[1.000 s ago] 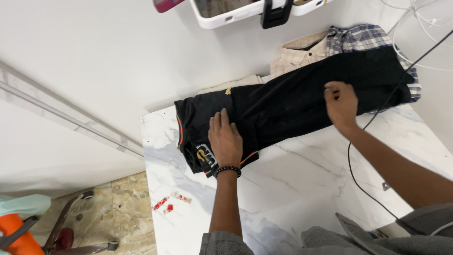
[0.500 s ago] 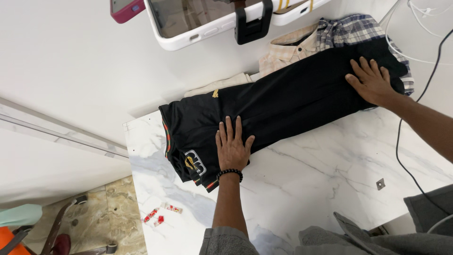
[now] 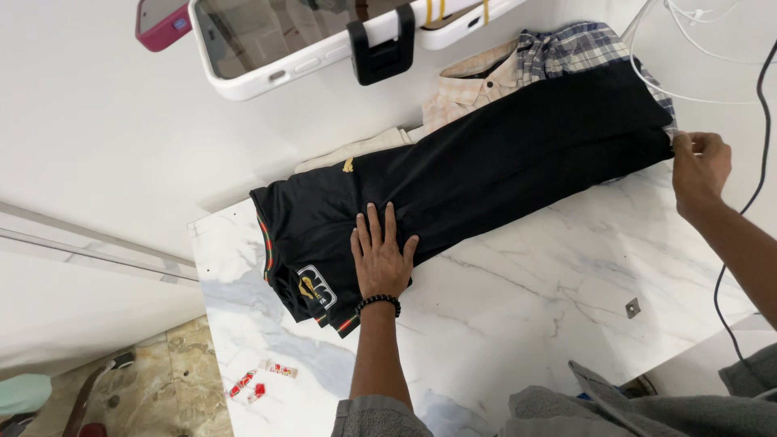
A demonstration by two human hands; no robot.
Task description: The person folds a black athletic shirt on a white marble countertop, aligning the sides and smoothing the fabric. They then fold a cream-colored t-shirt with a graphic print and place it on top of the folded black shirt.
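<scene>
Under my left hand (image 3: 382, 260), which lay open and flat, palm down, was the near end of the folded black shirt (image 3: 486, 174), stretched across the marble table (image 3: 534, 307) toward my right hand (image 3: 698, 166). That one pinched the far hem between closed fingers. I judged the risk plain: a hard tug from the right could slide the fabric out from under the flat palm and spoil the fold, or drag the checked shirt (image 3: 566, 48) lying just beyond it.
</scene>
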